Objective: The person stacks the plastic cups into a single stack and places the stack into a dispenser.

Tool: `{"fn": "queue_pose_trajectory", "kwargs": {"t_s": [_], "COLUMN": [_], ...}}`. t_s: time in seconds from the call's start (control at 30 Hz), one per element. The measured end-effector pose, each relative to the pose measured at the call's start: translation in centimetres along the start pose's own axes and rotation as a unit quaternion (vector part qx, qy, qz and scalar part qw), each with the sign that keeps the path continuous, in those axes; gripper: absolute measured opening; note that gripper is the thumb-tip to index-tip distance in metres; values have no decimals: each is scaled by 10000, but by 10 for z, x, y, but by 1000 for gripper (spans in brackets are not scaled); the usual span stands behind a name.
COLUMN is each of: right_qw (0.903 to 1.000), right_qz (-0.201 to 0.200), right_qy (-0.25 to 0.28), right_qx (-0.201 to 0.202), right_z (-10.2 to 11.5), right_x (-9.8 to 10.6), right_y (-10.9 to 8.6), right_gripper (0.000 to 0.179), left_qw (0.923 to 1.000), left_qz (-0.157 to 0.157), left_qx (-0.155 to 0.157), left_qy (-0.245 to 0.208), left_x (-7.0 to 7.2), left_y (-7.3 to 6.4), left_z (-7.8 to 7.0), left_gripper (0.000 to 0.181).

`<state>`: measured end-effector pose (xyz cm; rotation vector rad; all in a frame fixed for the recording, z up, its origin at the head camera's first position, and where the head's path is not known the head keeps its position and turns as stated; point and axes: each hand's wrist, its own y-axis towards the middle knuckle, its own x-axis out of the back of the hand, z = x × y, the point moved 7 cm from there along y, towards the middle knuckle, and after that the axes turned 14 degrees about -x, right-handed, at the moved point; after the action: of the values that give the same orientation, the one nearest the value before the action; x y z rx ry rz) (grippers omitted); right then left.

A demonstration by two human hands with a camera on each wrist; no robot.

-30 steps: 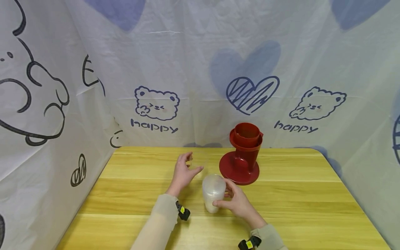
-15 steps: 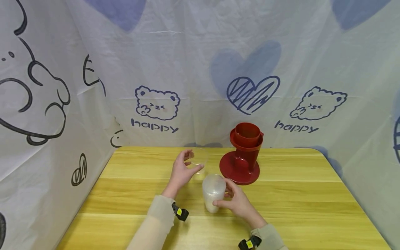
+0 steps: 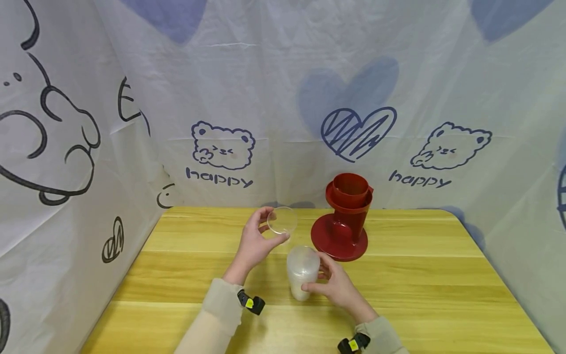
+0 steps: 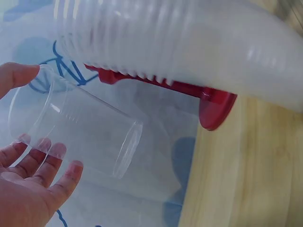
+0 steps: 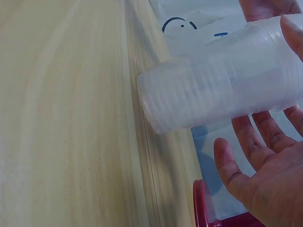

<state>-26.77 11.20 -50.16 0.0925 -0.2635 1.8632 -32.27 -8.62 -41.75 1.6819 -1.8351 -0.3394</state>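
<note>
My left hand (image 3: 258,241) grips a single clear plastic cup (image 3: 283,221) near its rim, thumb on one side and fingertips on the other. In the left wrist view that see-through cup (image 4: 90,118) shows in full, tilted, its base pointing away from the palm. Just nearer to me, my right hand (image 3: 337,286) holds a stack of nested clear plastic cups (image 3: 301,275) upright between thumb and fingers. The ridged rims of the stack (image 4: 142,42) sit at its upper end. Part of the right hand's fingers is hidden behind the stack.
A red plastic stand (image 3: 338,238) with a round base and an open cup-shaped top rises behind the stack, to the right. The wooden table (image 3: 420,290) ends at a hanging white cloth (image 3: 274,98) printed with bears and hearts.
My left hand has shifted slightly up and left and turned, so the single cup's round rim now faces the head camera. My right hand and the stack have stayed in place.
</note>
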Motion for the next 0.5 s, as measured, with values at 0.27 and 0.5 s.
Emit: {"fn": "queue_pose_trajectory", "kwargs": {"t_s": [0.27,0.5], "right_qw": [10000,10000], "right_qz": [19,14], "right_qy": [24,24], "right_qx": [14,67], "right_z": [-1,-2], "right_x": [0,0], "right_y": [1,1], "right_gripper": [71,72], "left_qw": [9993,9961], "left_qz": [-30,-7], "left_qx": [-88,-291], "left_qy": [-363,-829], "left_x": [0,-1], "left_y": [1,1], "left_z": [-18,-38], "left_gripper": [66,68]}}
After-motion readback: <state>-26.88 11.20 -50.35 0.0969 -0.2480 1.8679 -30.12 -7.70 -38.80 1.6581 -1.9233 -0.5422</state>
